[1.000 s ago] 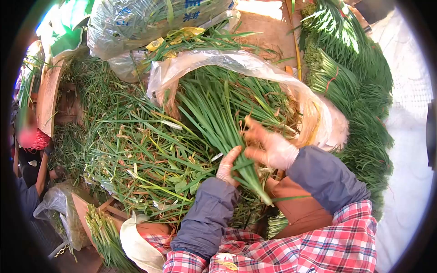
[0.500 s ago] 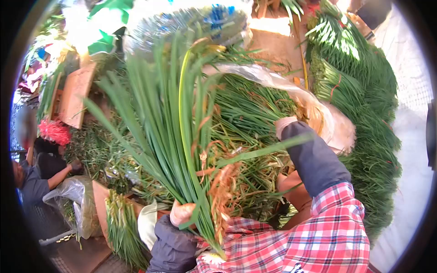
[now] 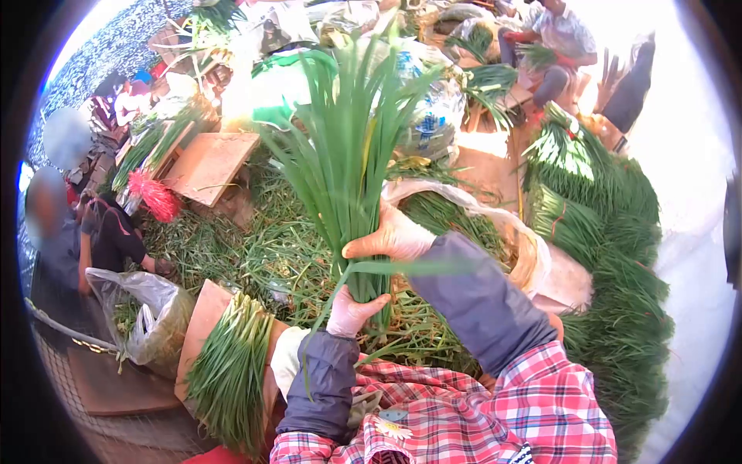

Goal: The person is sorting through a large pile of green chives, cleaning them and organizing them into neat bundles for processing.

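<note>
Seen from above, a person in a red plaid garment holds a thick bunch of long green leaves [image 3: 348, 170] upright in front of the body, tips up. The left hand [image 3: 354, 311] has its fingers closed around the lower end; the right hand [image 3: 396, 234] grips just above, thumb across the front. One long leaf juts sideways over the right sleeve [image 3: 483, 298]. No tie shows on this bunch, though the hands hide part of it, so it looks partway gathered. At the right, a large heap of bundles [image 3: 618, 271], some with red ties, seems finished. Another pile of leaves [image 3: 232, 371] lies on a board at lower left; whether it is tied cannot be told. More leaves remain in the open plastic bag [image 3: 541, 263], so work appears left, and loose scraps [image 3: 286, 240] cover the ground. Half a second earlier, the left hand alone held the bunch, low and widely fanned, with brown withered strands at its base, while the right hand was at the bag. Now both hands hold it, narrower and farther forward, and the view takes in a co-worker [image 3: 568, 39] at upper right.
</note>
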{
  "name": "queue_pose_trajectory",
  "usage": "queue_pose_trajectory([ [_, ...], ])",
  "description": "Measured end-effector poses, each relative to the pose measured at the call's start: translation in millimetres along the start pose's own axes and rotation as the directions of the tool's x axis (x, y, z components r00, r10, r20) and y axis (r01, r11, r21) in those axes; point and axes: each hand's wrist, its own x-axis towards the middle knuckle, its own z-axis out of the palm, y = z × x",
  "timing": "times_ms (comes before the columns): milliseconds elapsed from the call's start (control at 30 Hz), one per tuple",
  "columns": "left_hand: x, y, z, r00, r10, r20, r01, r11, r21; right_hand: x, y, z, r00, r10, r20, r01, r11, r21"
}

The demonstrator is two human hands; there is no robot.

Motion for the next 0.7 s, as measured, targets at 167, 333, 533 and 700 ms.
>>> queue_pose_trajectory([
  [167, -10.1, 9.0, -30.6, 0.991, 0.132, 0.016, -0.132, 0.975, 0.179, -18.1, 78.2, 16.7, 1.000, -0.020, -0.008, 0.020, 0.995, -0.098],
  [333, -18.8, -18.9, -55.5, 0.989, 0.148, 0.005, -0.144, 0.955, 0.258, -49.8, 94.3, 44.2, 0.994, -0.062, 0.087, 0.069, 0.995, -0.073],
  [533, -36.1, -14.3, -32.2, 0.980, 0.200, 0.008, -0.164, 0.782, 0.601, -45.5, 51.6, 73.2, 0.957, -0.270, 0.109, 0.283, 0.775, -0.565],
  [700, -82.4, 63.4, -33.1, 0.985, 0.167, 0.035, -0.085, 0.308, 0.948, -25.5, 47.2, 57.8, 0.893, -0.087, -0.442, -0.039, 0.962, -0.269],
])
